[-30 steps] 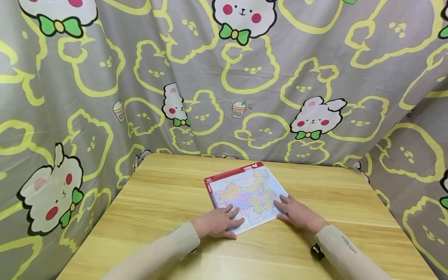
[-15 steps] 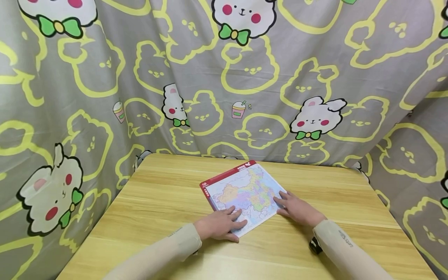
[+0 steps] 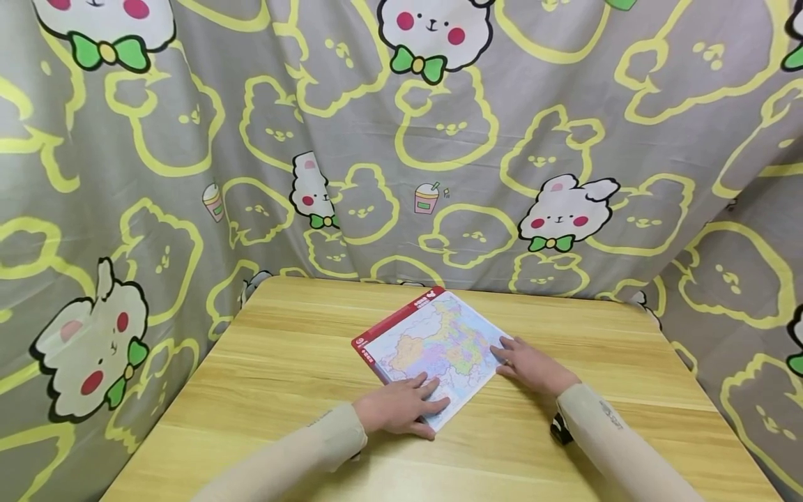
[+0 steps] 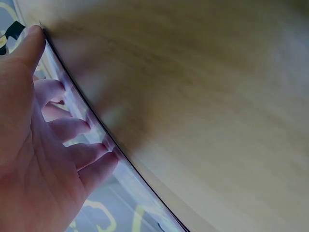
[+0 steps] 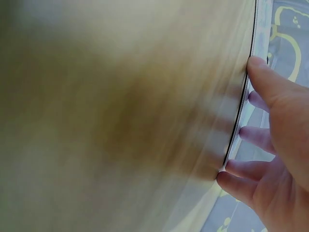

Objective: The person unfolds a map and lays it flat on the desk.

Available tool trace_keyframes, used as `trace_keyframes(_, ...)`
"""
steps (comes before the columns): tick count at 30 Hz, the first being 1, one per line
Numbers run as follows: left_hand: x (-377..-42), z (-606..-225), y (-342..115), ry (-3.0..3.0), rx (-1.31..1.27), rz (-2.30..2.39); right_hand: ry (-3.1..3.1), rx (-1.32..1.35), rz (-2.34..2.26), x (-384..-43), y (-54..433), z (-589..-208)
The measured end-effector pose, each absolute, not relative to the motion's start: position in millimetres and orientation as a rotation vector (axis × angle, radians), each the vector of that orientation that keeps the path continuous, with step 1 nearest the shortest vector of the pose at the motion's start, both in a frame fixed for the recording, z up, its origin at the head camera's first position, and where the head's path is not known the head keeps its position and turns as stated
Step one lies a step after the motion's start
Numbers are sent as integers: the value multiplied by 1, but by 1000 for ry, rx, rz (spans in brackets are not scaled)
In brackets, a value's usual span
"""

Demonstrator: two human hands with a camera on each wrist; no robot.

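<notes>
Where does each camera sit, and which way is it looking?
Head: worn on the person's head, looking forward and down at the map board on the wooden table; the left hand, right hand and both sleeves show.
Left wrist: worn on the left wrist, looking past the palm toward the board's edge; only the left hand shows.
Right wrist: worn on the right wrist, looking along that hand toward the board's edge; only the right hand shows.
Shared: both wrist views include table and patterned cloth.
</notes>
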State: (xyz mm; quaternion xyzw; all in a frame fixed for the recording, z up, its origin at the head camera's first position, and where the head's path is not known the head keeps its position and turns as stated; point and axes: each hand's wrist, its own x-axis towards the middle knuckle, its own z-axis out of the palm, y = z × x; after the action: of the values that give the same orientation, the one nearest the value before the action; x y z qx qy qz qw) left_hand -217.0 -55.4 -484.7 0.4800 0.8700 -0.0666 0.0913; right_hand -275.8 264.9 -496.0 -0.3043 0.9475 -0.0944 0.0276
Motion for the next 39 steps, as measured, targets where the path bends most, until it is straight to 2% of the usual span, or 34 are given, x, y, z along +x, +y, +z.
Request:
trace_keyframes(17, -215, -483, -46, 2611, 1482, -171, 2942, -912, -222, -286, 263, -493)
trace_keyframes(25, -225, -479, -63, 2649, 1373, -73, 2976, -957, -174, -264, 248, -493)
trace_keyframes(39, -269, -469, -109, 2728, 1092, 39, 2933, -1104, -298, -216, 202, -489)
